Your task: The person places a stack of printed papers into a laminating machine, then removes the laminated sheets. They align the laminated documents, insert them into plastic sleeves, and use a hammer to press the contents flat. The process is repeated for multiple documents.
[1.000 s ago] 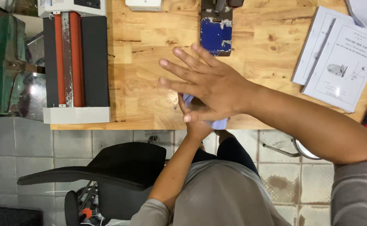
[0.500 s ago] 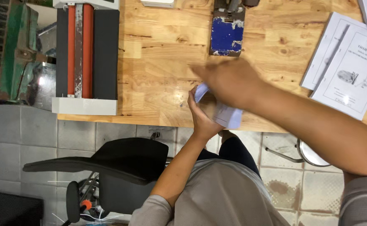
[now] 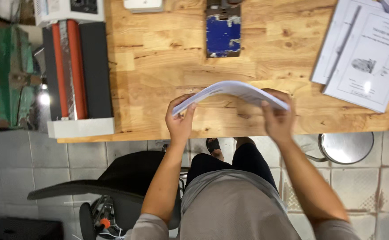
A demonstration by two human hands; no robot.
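Head view looks straight down: the left hand (image 3: 180, 119) pinches one end of a stack of paper (image 3: 231, 93) and the right hand (image 3: 278, 116) grips the other end, fingers closed on the sheets. That stack is held above the near edge of the wooden table (image 3: 159, 66), its long axis running left to right, its middle bowed up and both ends drooping. Farther back on the table lie a blue pad (image 3: 223, 35), a roller machine (image 3: 72, 73) at the left and printed booklets (image 3: 365, 53) at the right. Below sit a black chair (image 3: 114, 178) and a round metal stool (image 3: 347, 146).
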